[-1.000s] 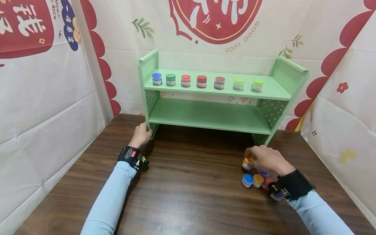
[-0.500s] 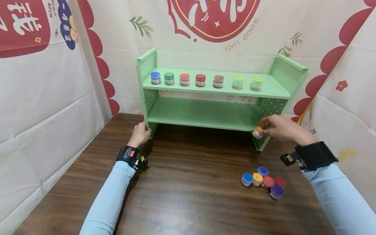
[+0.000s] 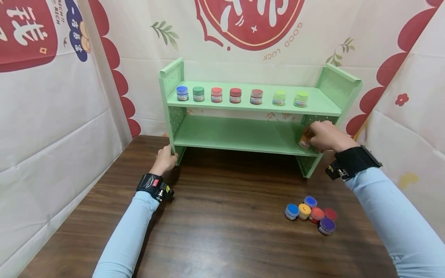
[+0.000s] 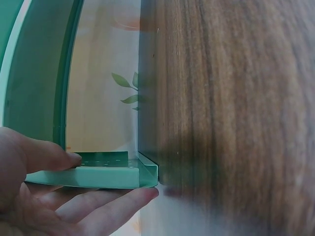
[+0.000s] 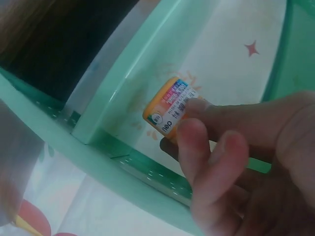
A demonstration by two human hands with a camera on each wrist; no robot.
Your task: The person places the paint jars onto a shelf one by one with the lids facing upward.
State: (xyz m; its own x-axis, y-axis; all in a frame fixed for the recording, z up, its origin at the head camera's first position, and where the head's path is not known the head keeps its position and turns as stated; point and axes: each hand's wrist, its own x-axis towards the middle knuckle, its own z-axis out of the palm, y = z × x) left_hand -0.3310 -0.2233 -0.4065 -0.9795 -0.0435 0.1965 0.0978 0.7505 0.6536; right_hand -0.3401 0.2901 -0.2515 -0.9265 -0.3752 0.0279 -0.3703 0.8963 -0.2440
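Note:
My right hand (image 3: 328, 137) pinches an orange paint jar (image 5: 170, 105) between thumb and fingers, at the right end of the lower board of the green shelf (image 3: 240, 133). In the right wrist view the jar's printed label faces the camera. At the shelf's lower left, my left hand (image 3: 165, 159) grips the front edge of the side panel (image 4: 98, 177), thumb on one face and fingers on the other. Along the upper board stands a row of several paint jars, from a blue jar (image 3: 182, 93) at the left to a light green jar (image 3: 301, 99) at the right.
On the brown wooden table (image 3: 222, 216), in front of the shelf's right side, several more jars stand clustered, among them a blue jar (image 3: 291, 212), a yellow jar (image 3: 304, 211) and a purple jar (image 3: 326, 226). Printed cloth (image 3: 139, 73) hangs behind and at both sides.
My right hand has lifted the orange jar from the cluster on the table and carried it up to the lower board's right end. The left hand keeps its grip on the side panel.

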